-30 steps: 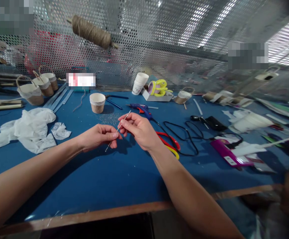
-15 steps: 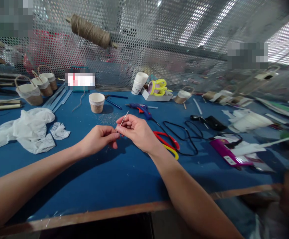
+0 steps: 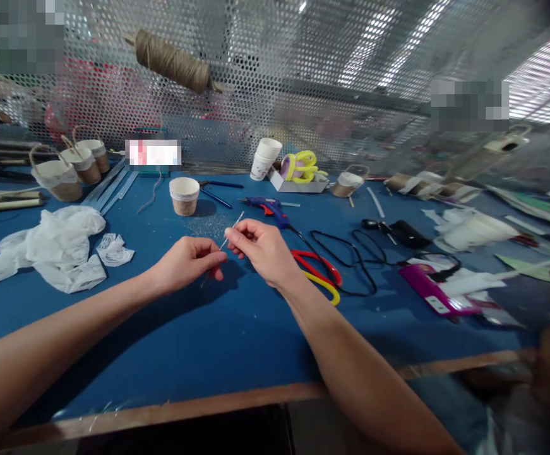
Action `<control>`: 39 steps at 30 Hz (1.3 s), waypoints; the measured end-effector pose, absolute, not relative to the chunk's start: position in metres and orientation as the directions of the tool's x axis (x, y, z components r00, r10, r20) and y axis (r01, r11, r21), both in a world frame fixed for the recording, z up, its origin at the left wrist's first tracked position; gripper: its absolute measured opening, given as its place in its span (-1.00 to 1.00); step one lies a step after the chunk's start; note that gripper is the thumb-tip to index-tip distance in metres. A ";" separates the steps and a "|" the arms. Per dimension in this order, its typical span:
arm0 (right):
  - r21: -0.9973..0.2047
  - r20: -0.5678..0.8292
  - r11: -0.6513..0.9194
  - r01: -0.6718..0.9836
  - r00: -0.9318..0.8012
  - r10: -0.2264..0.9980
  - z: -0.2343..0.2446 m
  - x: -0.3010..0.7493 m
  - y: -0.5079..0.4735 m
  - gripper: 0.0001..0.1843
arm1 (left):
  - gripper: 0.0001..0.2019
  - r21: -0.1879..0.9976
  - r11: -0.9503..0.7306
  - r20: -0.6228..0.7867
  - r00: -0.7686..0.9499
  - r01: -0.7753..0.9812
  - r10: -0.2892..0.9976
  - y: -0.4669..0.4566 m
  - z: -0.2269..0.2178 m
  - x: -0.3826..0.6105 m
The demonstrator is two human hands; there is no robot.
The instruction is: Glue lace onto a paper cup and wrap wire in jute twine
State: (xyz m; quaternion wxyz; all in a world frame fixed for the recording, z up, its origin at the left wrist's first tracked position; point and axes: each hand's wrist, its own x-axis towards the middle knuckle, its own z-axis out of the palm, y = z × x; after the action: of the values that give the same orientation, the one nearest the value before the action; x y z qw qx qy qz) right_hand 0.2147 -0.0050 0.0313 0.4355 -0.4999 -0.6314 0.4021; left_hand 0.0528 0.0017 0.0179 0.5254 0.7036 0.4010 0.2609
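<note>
My right hand [image 3: 258, 246] had just parted from my left hand [image 3: 192, 260], baring some twisted strand [image 3: 224, 244] between their tight pinches. The strand slanted toward one o'clock, the glue gun [image 3: 275, 212] at two.

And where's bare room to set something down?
Widest: the blue tabletop between left hand, right hand and the wooden front edge. Smaller: between the lace scrap and the lace-trimmed cup. Crowded: rightward, around the glue gun and purple power strip.
</note>
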 end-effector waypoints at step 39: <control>-0.994 -0.033 0.002 0.105 -0.331 0.943 0.031 0.205 -0.012 -0.67 | -0.87 0.954 0.140 -0.077 0.236 -0.265 0.969 0.011 0.040 0.049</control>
State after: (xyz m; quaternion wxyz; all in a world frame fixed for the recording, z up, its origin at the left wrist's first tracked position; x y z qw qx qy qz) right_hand 0.2048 -0.0124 0.0308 0.3777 -0.4377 -0.5987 0.5543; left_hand 0.0492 0.0110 0.0401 0.6453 0.4488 0.3919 0.4781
